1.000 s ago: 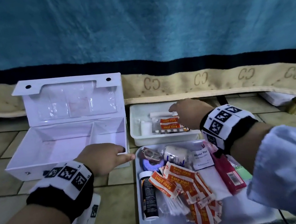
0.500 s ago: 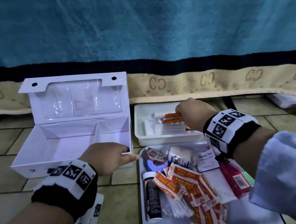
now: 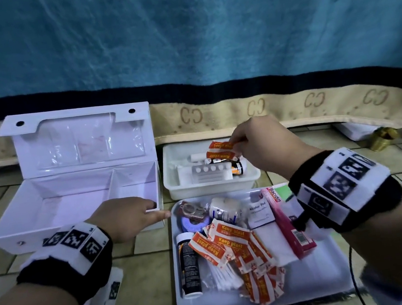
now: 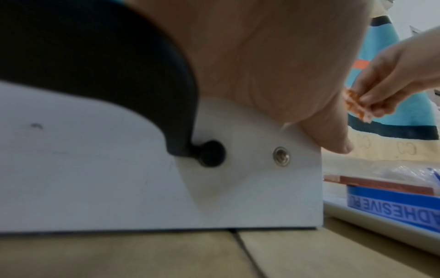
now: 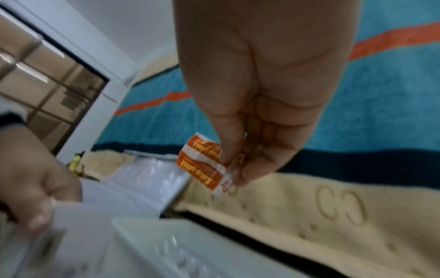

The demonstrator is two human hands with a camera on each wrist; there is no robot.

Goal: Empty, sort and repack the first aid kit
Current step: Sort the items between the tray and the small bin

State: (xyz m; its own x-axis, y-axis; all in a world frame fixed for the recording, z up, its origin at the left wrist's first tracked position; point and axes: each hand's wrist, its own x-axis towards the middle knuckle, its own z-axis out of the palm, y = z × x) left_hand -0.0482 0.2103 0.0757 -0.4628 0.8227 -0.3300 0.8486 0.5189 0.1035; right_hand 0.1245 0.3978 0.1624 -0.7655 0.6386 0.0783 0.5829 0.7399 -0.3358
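The white first aid box (image 3: 53, 210) lies open and empty at the left, its lid upright. My left hand (image 3: 156, 209) grips the box's front right corner, with the thumb (image 4: 326, 131) on the outer wall. My right hand (image 3: 235, 144) pinches a strip of orange plaster packets (image 3: 220, 150) above the small white tub (image 3: 213, 190). The right wrist view shows the plaster packets (image 5: 202, 161) hanging from my fingertips (image 5: 223, 156). A pill blister, small bottles and a tube lie in the tub.
A large white tray (image 3: 308, 290) in front holds a pile of plasters (image 3: 239, 249), a pink box (image 3: 287, 220), a dark bottle (image 3: 188, 265), a gauze roll (image 3: 224, 209), an alcohol pad (image 3: 258, 213) and cotton swabs (image 3: 222, 275). A blue blanket hangs behind. The floor is tiled.
My right hand has lifted the plaster packets up out of the small tub. My left hand has stayed on the box corner.
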